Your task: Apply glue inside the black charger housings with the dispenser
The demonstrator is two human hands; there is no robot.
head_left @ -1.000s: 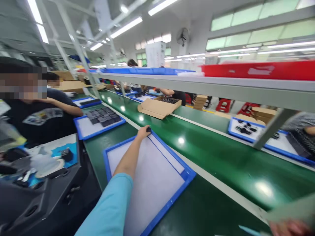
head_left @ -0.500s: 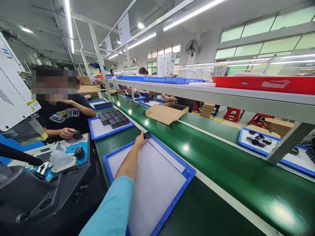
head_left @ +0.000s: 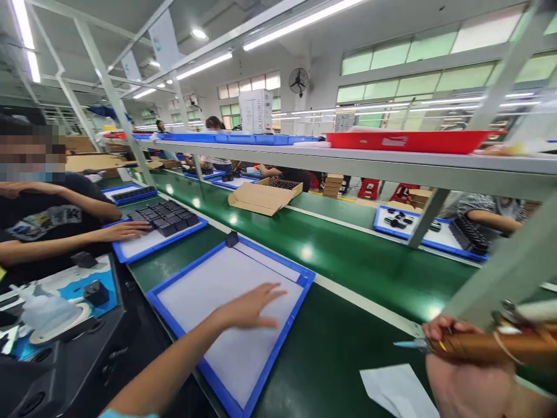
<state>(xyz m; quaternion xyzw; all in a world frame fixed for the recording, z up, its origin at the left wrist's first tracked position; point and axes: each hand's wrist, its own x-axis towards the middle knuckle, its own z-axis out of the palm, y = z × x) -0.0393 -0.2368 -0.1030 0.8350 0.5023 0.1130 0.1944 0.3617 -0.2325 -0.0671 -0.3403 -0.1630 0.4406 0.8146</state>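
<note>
My left hand (head_left: 252, 307) is spread over the white-lined blue tray (head_left: 278, 348), fingers apart and holding nothing. A small black block (head_left: 232, 238) stands alone at the tray's far corner, away from that hand. At the right edge, my right hand (head_left: 465, 366) is wrapped round a brown cylindrical tool (head_left: 483, 346). The tool's pale blue pointed tip (head_left: 409, 344) faces left; its exact kind I cannot make out. Below the tip lies a white sheet of paper (head_left: 398, 390) on the green table.
At left, a co-worker's hand (head_left: 128, 230) rests by a tray of black blocks (head_left: 172, 217). A black machine (head_left: 82, 371) stands at the near left. An open cardboard box (head_left: 261, 197) sits beyond the green belt. The shelf (head_left: 304, 155) and its slanted post (head_left: 491, 278) span the right.
My left hand has let go of the black block at the tray's far corner and drawn back to the right. My right hand with the tool has come into view. The view has turned right.
</note>
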